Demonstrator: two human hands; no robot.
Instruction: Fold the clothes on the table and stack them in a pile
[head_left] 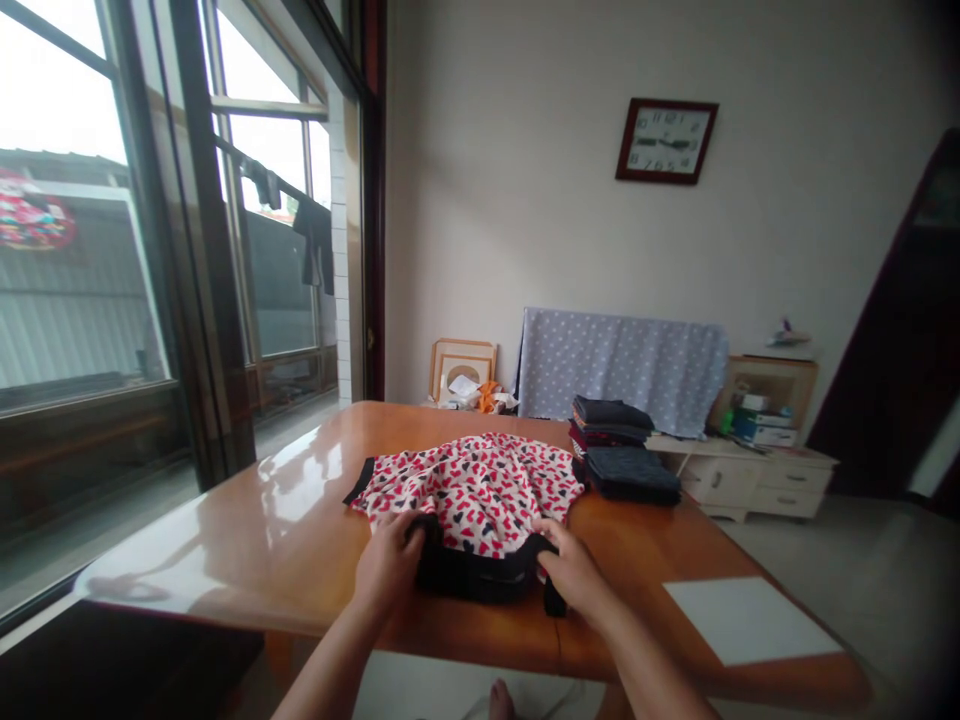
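A white garment point(487, 490) printed with red and black hearts lies spread on the wooden table, with black bands at its two far side openings and a wide black band along its near edge. My left hand point(394, 555) pinches the left end of that near band. At the band's right end, my right hand point(566, 560) has its thumb and fingers closed on the black cloth. The band sags a little between my hands. Whether the garment is a top or a bottom, I cannot tell.
Folded dark clothes point(630, 470) sit in stacks at the table's far right. A white sheet point(750, 618) lies near the right edge of the table point(247, 540). Behind stand a cloth-draped object point(622, 365) and a low white cabinet point(780, 485). Tall windows are on the left.
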